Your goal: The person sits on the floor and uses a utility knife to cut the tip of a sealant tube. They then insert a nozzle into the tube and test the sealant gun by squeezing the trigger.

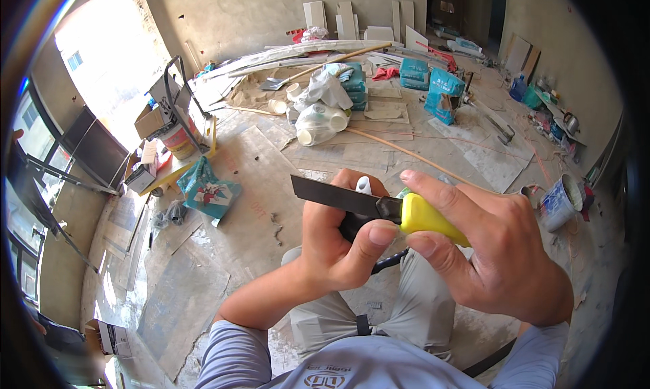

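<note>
Level in front of my chest is a utility knife with a yellow handle (430, 220) and a broad black blade (332, 197) pointing left. My right hand (504, 250) is closed round the handle, thumb below and index finger along the top. My left hand (328, 243) is closed behind the blade, its thumb tip close to where blade and handle meet. A dark object (350, 225), mostly hidden by blade and fingers, sits in the left hand. Above the blade a small white tip (363, 184) pokes up; I cannot tell what it belongs to.
A teal bag (208, 189) lies on the floor at left, near a yellow-edged platform with boxes and a bucket (177, 142). Farther off are teal sacks (444, 96), white bundles (318, 121), sand and long poles. A bucket (560, 203) stands at right.
</note>
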The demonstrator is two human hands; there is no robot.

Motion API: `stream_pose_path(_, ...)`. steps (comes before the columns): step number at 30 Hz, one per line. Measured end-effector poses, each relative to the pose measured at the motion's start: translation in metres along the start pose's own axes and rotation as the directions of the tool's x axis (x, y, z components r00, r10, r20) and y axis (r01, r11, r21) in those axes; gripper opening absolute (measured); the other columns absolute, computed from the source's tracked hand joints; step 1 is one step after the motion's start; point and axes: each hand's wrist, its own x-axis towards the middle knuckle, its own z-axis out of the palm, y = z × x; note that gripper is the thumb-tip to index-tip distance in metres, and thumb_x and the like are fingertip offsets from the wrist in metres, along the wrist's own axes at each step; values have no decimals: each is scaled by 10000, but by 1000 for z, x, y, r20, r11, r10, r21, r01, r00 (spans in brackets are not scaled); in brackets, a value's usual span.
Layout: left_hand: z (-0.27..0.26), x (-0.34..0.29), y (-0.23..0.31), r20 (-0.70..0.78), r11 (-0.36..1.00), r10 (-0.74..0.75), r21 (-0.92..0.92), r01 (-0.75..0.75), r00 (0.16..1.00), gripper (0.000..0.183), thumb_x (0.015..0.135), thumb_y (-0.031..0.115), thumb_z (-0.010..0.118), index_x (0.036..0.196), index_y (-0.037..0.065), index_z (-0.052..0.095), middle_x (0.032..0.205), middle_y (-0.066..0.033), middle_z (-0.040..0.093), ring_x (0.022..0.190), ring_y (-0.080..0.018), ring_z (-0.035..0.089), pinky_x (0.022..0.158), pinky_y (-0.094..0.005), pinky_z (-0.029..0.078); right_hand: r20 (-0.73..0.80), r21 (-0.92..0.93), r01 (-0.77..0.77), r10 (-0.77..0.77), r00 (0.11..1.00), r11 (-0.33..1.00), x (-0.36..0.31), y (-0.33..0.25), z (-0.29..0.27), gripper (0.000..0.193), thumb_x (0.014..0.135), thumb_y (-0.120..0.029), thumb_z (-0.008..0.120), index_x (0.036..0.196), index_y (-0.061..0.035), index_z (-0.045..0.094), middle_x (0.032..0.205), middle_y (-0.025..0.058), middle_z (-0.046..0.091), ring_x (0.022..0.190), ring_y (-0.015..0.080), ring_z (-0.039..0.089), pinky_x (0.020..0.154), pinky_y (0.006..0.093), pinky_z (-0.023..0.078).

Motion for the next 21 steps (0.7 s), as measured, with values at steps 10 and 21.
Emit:
stream_pose_path(10, 1, 3, 1, 23, 999, -20, 31, 19, 1000, 376, 990, 341, 735, 963, -14, 614, 862, -85, 610, 634, -138, 511, 565, -303, 392, 52, -18, -39, 40, 998, 999, 3, 0, -6, 498, 1028, -347, 671, 1373, 11, 632, 913, 209, 732, 718, 349, 732, 619, 411, 552)
stream_pose_path(21, 3, 1, 5, -11, 998, -14, 59, 14, 1000, 365, 1016, 330, 706, 978, -20, 608, 821, -71, 578, 627, -136, 494, 567, -304, 380, 68, -28, -35, 37, 997, 999, 5, 0, -9, 487, 1023, -325, 680, 1367, 15, 629, 945, 209, 740, 733, 357, 734, 634, 415, 560)
